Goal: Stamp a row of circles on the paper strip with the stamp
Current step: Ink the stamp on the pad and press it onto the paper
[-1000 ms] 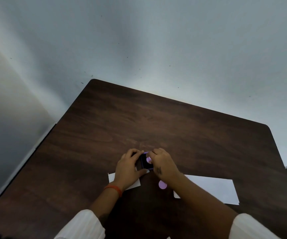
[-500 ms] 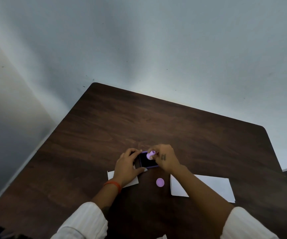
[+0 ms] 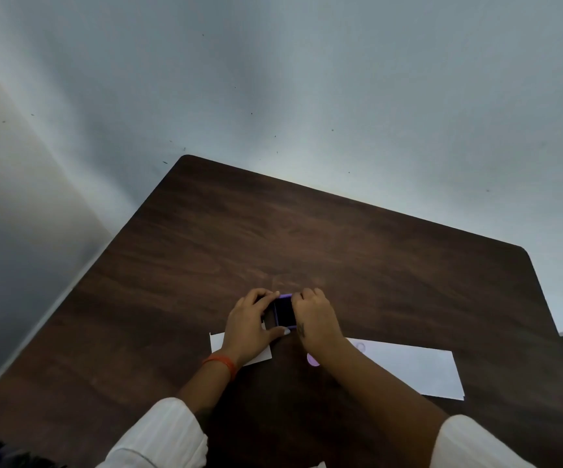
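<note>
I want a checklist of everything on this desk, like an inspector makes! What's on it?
Surface: dark brown wooden table, bare at the far side.
Job's things: white paper strip at right with one faint purple ring near its left end; small purple-framed ink pad with dark ink; stamp hidden inside the right hand.
Clutter: small white paper piece under the left hand; round lilac cap on the table.
Grippers: left hand steadies the pad; right hand is over the pad.
Cables: nothing seen.
Surroundings: pale grey wall; orange wristband.
</note>
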